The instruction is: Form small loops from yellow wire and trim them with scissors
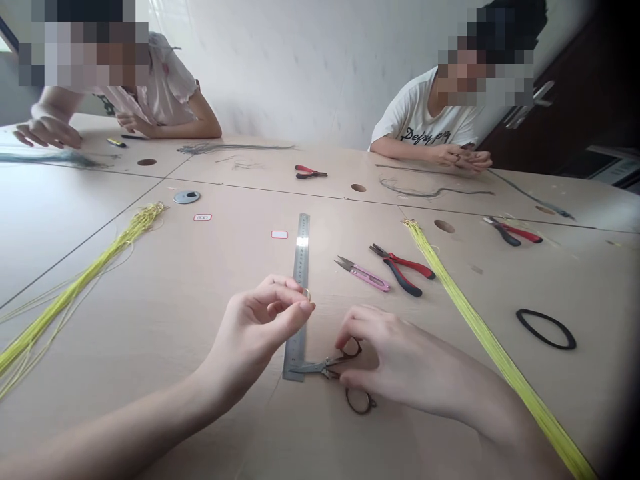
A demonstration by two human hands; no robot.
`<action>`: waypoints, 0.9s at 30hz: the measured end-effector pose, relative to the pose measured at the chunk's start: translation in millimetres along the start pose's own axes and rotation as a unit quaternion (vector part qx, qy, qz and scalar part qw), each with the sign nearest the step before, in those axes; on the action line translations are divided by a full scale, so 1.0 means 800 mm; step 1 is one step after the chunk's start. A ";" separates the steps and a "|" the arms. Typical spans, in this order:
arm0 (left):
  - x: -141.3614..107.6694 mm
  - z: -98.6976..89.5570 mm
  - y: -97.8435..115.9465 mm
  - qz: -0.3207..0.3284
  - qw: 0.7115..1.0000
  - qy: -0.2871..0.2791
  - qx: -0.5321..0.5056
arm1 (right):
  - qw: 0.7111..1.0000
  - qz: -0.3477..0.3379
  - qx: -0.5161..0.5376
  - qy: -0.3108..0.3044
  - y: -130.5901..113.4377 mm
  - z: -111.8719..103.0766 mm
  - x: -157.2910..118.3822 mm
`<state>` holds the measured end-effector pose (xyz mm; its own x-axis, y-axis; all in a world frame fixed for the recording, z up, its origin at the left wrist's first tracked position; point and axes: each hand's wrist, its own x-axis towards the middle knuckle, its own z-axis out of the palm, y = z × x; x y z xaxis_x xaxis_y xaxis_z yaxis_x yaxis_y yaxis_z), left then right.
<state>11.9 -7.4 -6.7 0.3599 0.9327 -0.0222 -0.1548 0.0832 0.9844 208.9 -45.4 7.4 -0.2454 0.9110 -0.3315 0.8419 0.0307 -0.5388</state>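
Gold ring [306, 294] pinched in left hand [257, 327], steel scissors [320, 367] under right hand [390, 353], hands apart.

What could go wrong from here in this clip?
The small ring pinched in the left hand could slip and roll away. The scissors under the right hand touch the steel ruler and might nudge it. The right arm could snag the yellow strands beside it.
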 end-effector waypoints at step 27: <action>0.000 -0.004 -0.001 0.045 0.994 0.078 -0.067 | 0.987 0.093 -0.124 -0.052 -0.013 0.020 -0.003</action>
<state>9.5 -6.3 -7.9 0.1938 0.9806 0.0281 -0.3048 0.0330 0.9519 193.0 -54.7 1.5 -0.1129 0.8633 -0.4919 0.9656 -0.0215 -0.2593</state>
